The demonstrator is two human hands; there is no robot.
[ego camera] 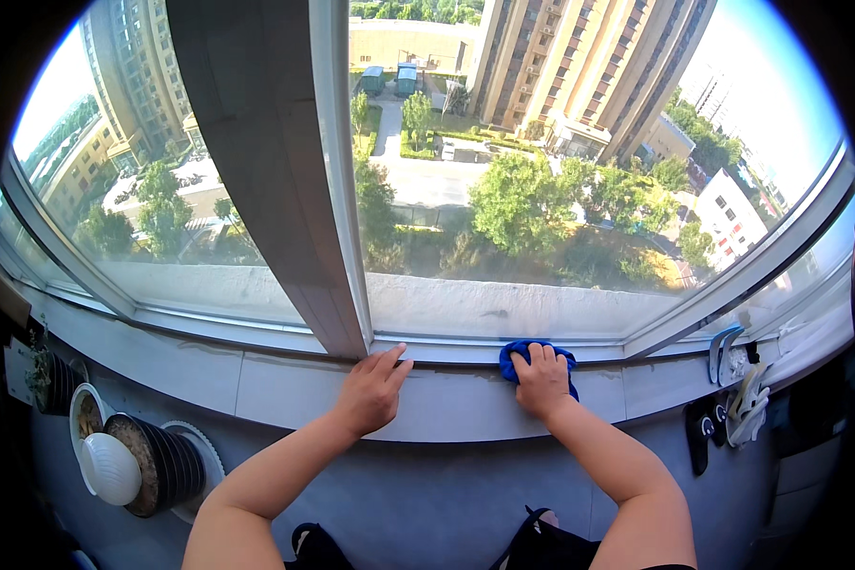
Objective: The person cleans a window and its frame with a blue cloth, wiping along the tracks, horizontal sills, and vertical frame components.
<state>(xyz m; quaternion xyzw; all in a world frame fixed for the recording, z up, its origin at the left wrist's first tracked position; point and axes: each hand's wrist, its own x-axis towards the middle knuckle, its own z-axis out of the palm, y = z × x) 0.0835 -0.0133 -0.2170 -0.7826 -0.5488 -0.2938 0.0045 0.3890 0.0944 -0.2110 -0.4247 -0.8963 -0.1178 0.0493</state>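
My right hand presses a bunched blue cloth against the bottom rail of the window frame, right of the middle. Part of the cloth hangs over the edge of the tiled sill. To the left, my left hand rests by the foot of the grey window post, its fingers apart and nothing held in them. Both forearms reach forward over the sill. Behind the frame stands the window glass, with smudges low down.
Plant pots and a white ribbed globe stand on the floor at the left. Black slippers, pale gloves and blue-edged items lie at the right. A potted plant is at the far left.
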